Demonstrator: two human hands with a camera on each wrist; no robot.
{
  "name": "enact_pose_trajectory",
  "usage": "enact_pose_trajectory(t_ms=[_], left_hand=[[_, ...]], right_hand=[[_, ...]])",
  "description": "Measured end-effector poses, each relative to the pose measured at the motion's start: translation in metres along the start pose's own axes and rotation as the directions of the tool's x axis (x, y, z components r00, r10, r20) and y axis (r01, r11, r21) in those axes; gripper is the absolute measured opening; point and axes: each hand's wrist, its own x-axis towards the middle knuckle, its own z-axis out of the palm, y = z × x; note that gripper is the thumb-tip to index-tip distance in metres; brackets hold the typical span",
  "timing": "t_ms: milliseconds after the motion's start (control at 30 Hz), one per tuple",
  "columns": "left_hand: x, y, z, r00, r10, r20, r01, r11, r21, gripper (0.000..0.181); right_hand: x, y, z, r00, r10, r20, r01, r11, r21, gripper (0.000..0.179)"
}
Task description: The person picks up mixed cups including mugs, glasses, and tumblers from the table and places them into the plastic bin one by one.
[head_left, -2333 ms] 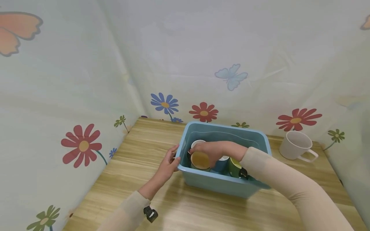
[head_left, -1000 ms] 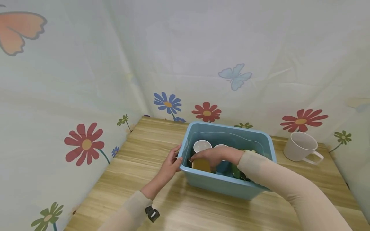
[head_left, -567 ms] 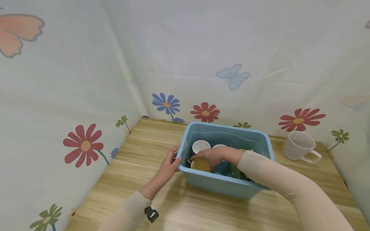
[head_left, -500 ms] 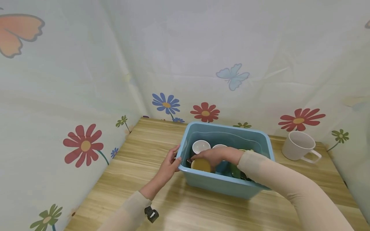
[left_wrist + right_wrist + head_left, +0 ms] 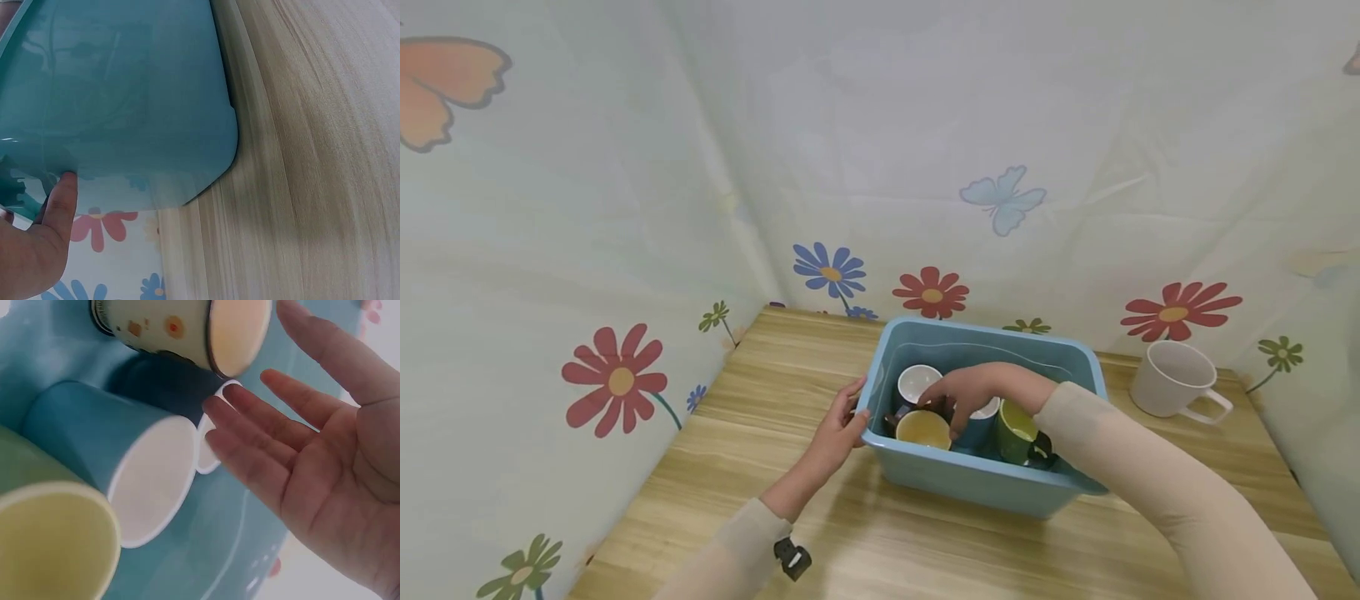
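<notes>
A light blue plastic bin (image 5: 970, 492) stands on the wooden table. My left hand (image 5: 835, 429) holds its left rim, thumb at the edge and fingers against the outer wall, as the left wrist view also shows. Inside the bin sits a cream mug with a yellow interior (image 5: 923, 430), its patterned side visible in the right wrist view. Just over it hovers my right hand (image 5: 973, 390), fingers spread and holding nothing. Around it are a dark blue mug with a white interior (image 5: 919, 383), a teal mug (image 5: 81, 431) and a green mug (image 5: 1015, 435).
To the bin's right, near the back edge of the table (image 5: 760, 375), a white mug (image 5: 1172, 379) stands upright with its handle to the right. A flower-printed curtain (image 5: 880, 167) encloses the table at the back and sides.
My right hand first lowers the cream mug into the bin's near left corner. It has now let go, opened and lifted slightly to the right. My left hand stays at the rim.
</notes>
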Motion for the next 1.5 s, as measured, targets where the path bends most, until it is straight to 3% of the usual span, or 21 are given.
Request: enact_pose_trajectory(t_ms=[267, 533, 733, 1033, 1133, 1233, 1500], left_hand=[[0.001, 0.000, 0.001, 1.000, 0.006, 0.005, -0.006, 1.000, -0.004, 0.057], [0.001, -0.001, 0.002, 1.000, 0.002, -0.018, -0.002, 1.000, 0.003, 0.056], [0.001, -0.003, 0.001, 1.000, 0.001, -0.017, 0.000, 1.000, 0.004, 0.056], [0.001, -0.002, 0.002, 1.000, 0.001, -0.012, -0.001, 1.000, -0.004, 0.055], [0.001, -0.003, 0.003, 1.000, 0.002, -0.012, -0.002, 1.000, 0.001, 0.055], [0.001, -0.003, 0.003, 1.000, 0.003, -0.012, -0.003, 1.000, 0.007, 0.055], [0.002, -0.006, 0.002, 1.000, 0.009, -0.008, -0.009, 1.000, 0.008, 0.056]], right_hand=[[-0.034, 0.003, -0.009, 0.994, 0.004, -0.108, 0.005, 0.996, 0.084, 0.062], [-0.079, 0.003, -0.018, 0.973, -0.023, -0.228, 0.034, 0.998, 0.046, 0.059], [-0.114, 0.012, -0.013, 0.951, -0.045, -0.304, 0.082, 0.991, 0.109, 0.058], [-0.155, 0.036, 0.009, 0.897, 0.041, -0.440, 0.045, 0.982, 0.184, 0.059], [-0.163, 0.044, 0.019, 0.866, 0.049, -0.498, 0.063, 0.977, 0.206, 0.056], [-0.170, 0.053, 0.028, 0.817, 0.055, -0.575, 0.089, 0.972, 0.219, 0.050], [-0.186, 0.073, 0.055, 0.627, 0.116, -0.771, 0.110, 0.966, 0.235, 0.040]])
